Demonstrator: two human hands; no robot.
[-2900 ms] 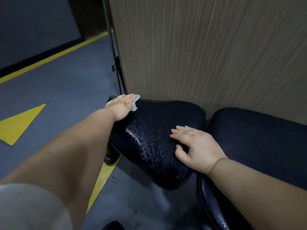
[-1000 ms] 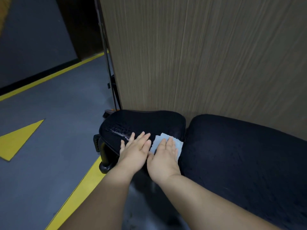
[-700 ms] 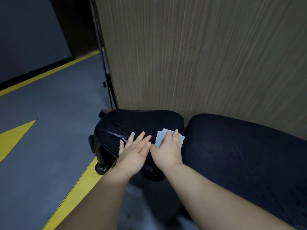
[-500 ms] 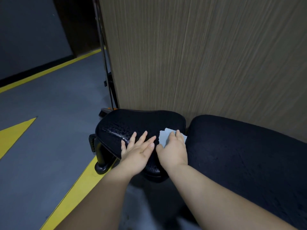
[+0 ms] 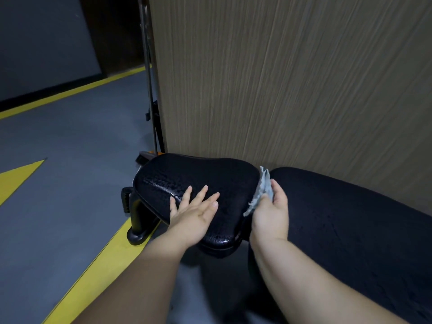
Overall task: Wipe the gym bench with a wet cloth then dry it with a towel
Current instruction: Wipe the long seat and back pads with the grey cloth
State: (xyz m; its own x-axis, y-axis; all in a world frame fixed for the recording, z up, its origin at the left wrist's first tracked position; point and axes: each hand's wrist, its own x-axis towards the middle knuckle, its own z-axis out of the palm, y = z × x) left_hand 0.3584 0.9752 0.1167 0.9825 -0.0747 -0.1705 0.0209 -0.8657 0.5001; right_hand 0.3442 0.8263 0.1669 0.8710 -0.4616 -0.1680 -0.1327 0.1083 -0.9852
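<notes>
The gym bench has two black padded parts: a small seat pad (image 5: 198, 176) on the left, glossy with wet patches, and a long back pad (image 5: 346, 220) to its right. My left hand (image 5: 194, 213) lies flat on the seat pad's near side, fingers spread. My right hand (image 5: 272, 211) is turned on edge in the gap between the two pads. It pinches a small pale blue cloth (image 5: 263, 188) between thumb and fingers, held against the seat pad's right edge. No towel is in view.
A tall wood-grain panel (image 5: 292, 78) stands right behind the bench. The bench's black foot and handle (image 5: 134, 218) stick out at the left over a yellow floor line (image 5: 98, 263). Grey floor (image 5: 70, 171) spreads left. Thin black metal poles (image 5: 149, 78) rise by the panel's left edge.
The cloth has passed from my left hand to my right. My right hand slid it right across the seat pad and now turns on edge into the gap between pads. My left hand stays flat.
</notes>
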